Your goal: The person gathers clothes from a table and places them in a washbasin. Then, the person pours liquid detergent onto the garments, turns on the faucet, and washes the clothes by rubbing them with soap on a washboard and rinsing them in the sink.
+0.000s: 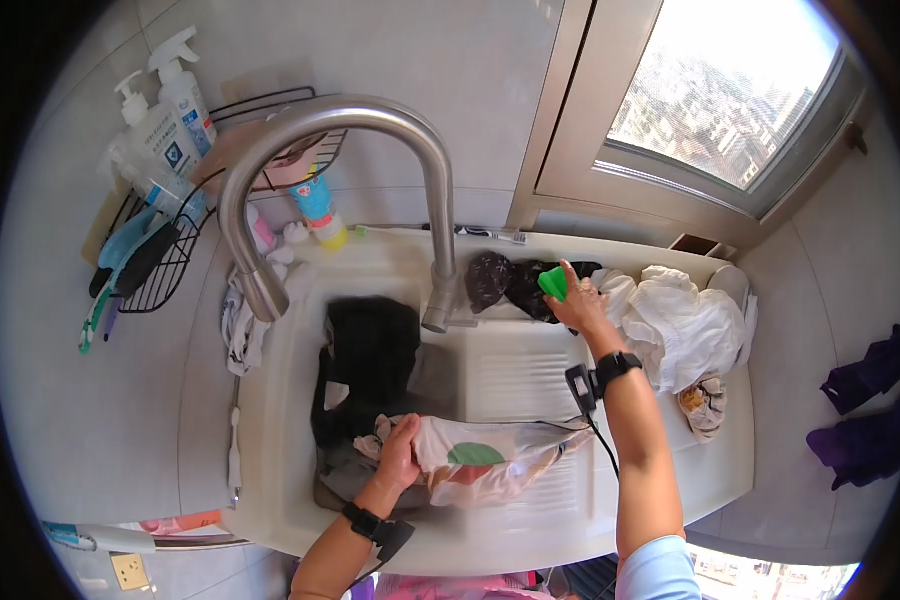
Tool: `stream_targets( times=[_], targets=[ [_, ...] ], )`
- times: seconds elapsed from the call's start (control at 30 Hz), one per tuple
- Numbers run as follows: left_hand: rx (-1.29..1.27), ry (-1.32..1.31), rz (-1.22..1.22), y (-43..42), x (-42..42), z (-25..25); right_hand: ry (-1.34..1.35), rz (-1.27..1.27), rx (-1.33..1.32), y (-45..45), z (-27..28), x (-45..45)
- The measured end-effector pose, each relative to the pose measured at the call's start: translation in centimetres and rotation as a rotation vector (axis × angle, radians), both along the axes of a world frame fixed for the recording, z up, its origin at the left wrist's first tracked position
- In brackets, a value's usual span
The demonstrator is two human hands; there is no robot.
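My left hand (400,452) is closed on the left end of a white garment (465,455) with a green print and orange-pink patches. The garment stretches over the basin edge and onto the ribbed washboard (520,380). At the back of the sink my right hand (582,300) grips a small bright green block (553,283), possibly soap; the palm side is hidden. Dark bunched cloth or plastic (520,285) lies under and beside that block. Black clothing (370,350) lies in the basin, left of the washboard, above my left hand.
A curved steel faucet (345,115) arches over the basin. White clothes (675,320) are heaped on the right ledge, near a small patterned cloth (703,408). A toothbrush (490,235) lies on the back rim. Spray and pump bottles (160,135) stand on the left wall rack (165,270).
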State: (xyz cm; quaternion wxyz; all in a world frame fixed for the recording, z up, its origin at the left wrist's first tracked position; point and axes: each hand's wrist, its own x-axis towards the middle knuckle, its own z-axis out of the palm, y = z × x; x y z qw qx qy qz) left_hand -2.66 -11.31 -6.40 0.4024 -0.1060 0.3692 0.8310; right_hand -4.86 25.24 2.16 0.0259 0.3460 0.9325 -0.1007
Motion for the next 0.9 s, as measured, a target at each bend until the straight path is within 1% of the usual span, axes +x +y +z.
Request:
stream_targets(
  times=[0.07,0.13,0.17,0.2,0.23,0.27,0.3,0.33,0.37,0.4,0.43,0.5,0.57,0.6,0.7,0.77,0.8,0.87,0.9],
  targets=[
    [0.019,-0.183,-0.007,-0.2,0.1,-0.6,0.092,0.067,0.103,-2.3,1.9,2.1],
    [0.015,-0.346,-0.037,-0.2,0.3,-1.0,0.389,0.128,-0.032,-6.7,0.9,5.2],
    [-0.001,-0.417,-0.069,0.0,0.7,-1.1,0.343,0.155,-0.259,-10.4,1.2,6.8],
    [-0.026,-0.490,-0.113,0.0,1.2,-1.2,0.270,0.244,-0.316,-14.8,0.6,8.9],
    [0.040,-0.486,-0.158,-0.2,1.7,-1.2,0.167,0.285,-0.470,-19.2,3.3,10.4],
    [0.107,-0.480,-0.203,-0.4,2.0,-0.9,0.072,0.408,-0.510,-22.0,1.3,11.9],
    [0.175,-0.470,-0.245,-0.3,2.2,-0.5,0.073,0.414,-0.505,-24.2,1.0,13.2],
    [0.006,-0.459,-0.214,0.0,2.3,0.6,0.136,0.386,-0.446,-24.5,0.7,13.9],
    [-0.030,-0.413,-0.211,-0.3,2.6,2.1,0.114,0.344,-0.349,-23.6,0.2,14.5],
    [-0.062,-0.362,-0.204,-0.6,2.6,5.2,0.094,0.304,-0.249,-21.5,-0.6,15.4],
    [-0.104,-0.313,-0.210,-1.0,2.6,6.9,0.074,0.250,-0.158,-19.6,-1.4,16.5],
    [-0.023,-0.280,-0.223,-1.7,2.1,6.5,0.179,0.141,-0.036,-14.0,-2.7,18.8],
    [0.027,-0.267,-0.205,-1.6,1.9,6.4,0.031,-0.017,-0.043,-10.7,-1.1,19.5],
    [0.091,-0.292,-0.205,-1.6,1.7,5.2,0.034,-0.068,-0.103,-10.1,-0.5,19.4],
    [0.117,-0.281,-0.189,-1.2,2.1,4.2,0.106,0.184,-0.266,-15.5,0.7,18.6],
    [0.114,-0.215,-0.171,-1.2,2.5,4.3,0.180,0.480,-0.272,-19.7,-0.6,18.6],
    [0.115,-0.175,-0.164,-1.0,2.2,4.6,0.134,0.388,-0.203,-19.0,-0.9,18.2],
    [0.119,-0.003,-0.165,-1.2,1.5,5.8,0.032,0.228,-0.054,-15.3,-1.9,17.4],
    [0.109,0.078,-0.165,-1.6,1.5,6.2,0.082,0.190,-0.051,-12.6,-1.8,16.7]
  ],
)
